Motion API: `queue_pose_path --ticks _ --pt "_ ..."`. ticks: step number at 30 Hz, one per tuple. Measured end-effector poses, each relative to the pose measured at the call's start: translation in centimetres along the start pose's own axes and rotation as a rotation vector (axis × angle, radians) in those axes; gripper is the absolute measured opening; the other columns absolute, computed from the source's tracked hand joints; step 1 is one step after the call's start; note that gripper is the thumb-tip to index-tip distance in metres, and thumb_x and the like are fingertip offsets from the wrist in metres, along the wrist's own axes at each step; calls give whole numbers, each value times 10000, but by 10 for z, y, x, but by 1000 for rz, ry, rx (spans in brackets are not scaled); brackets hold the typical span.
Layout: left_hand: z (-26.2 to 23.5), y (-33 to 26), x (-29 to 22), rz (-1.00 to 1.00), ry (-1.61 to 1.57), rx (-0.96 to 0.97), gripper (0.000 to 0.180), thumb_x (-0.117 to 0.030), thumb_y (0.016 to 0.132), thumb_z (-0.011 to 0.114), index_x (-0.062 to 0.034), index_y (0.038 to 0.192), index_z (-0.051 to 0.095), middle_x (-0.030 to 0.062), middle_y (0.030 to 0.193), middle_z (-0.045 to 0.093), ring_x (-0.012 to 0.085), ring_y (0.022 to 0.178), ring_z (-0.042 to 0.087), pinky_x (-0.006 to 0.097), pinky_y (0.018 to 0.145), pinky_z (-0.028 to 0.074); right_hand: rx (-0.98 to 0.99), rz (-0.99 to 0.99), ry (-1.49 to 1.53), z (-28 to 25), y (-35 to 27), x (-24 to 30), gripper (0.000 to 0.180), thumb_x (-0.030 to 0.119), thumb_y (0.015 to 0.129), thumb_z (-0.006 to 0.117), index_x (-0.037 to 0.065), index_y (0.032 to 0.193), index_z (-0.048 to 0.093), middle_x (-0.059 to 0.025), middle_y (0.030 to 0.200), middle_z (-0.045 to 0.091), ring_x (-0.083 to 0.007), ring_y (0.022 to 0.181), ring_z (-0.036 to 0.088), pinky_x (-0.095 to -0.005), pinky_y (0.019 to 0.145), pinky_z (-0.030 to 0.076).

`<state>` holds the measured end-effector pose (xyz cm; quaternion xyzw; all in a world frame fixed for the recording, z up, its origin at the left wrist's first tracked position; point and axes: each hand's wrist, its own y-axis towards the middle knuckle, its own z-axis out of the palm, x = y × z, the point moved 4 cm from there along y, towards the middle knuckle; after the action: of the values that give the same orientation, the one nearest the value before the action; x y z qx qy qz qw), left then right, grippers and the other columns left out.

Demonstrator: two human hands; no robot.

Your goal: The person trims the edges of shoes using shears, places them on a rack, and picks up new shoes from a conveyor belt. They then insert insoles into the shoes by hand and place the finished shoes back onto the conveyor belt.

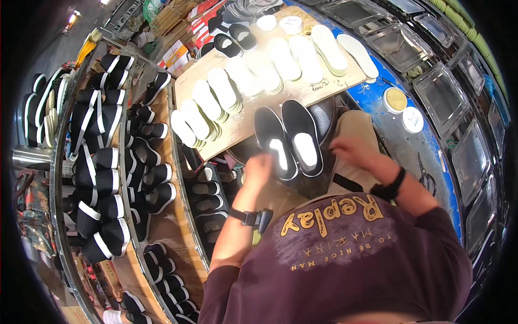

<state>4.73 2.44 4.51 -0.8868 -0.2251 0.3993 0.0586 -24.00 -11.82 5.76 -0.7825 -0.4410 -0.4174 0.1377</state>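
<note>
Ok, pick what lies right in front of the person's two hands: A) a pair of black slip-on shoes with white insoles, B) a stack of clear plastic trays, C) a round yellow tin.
A: the pair of black slip-on shoes with white insoles lies side by side just beyond the left hand and right hand.

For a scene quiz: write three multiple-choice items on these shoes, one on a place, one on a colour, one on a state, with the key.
1. Where does the pair of black shoes lie?
A. side by side at the near edge of the wooden board
B. on the left rack
C. in a clear tray

2. What colour are the insoles stacked in a row on the board?
A. red
B. white
C. black

3. What do the left hand and right hand hold?
A. scissors
B. a shoe each
C. nothing visible

Key: 1 A, the pair lies there before the hands; 2 B, the stacks are white; 3 C, both hands hover by the pair, gripping nothing visible.
</note>
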Motion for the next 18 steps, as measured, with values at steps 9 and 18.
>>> queue_pose_path --ticks 9,18 --pt "61 62 -30 65 380 -210 366 -320 869 597 40 861 663 275 858 640 414 853 638 488 778 505 184 1362 -806 -131 -297 -170 363 121 715 739 13 1055 675 -215 1146 635 -357 1084 607 -430 916 506" --pt "36 15 19 -239 -1474 -61 269 -263 979 498 -46 1106 595 59 924 626 170 774 615 292 679 520 -26 1398 -698 -98 -291 -128 458 116 748 690 24 1181 571 -235 1072 654 -379 1035 626 -440 875 515"
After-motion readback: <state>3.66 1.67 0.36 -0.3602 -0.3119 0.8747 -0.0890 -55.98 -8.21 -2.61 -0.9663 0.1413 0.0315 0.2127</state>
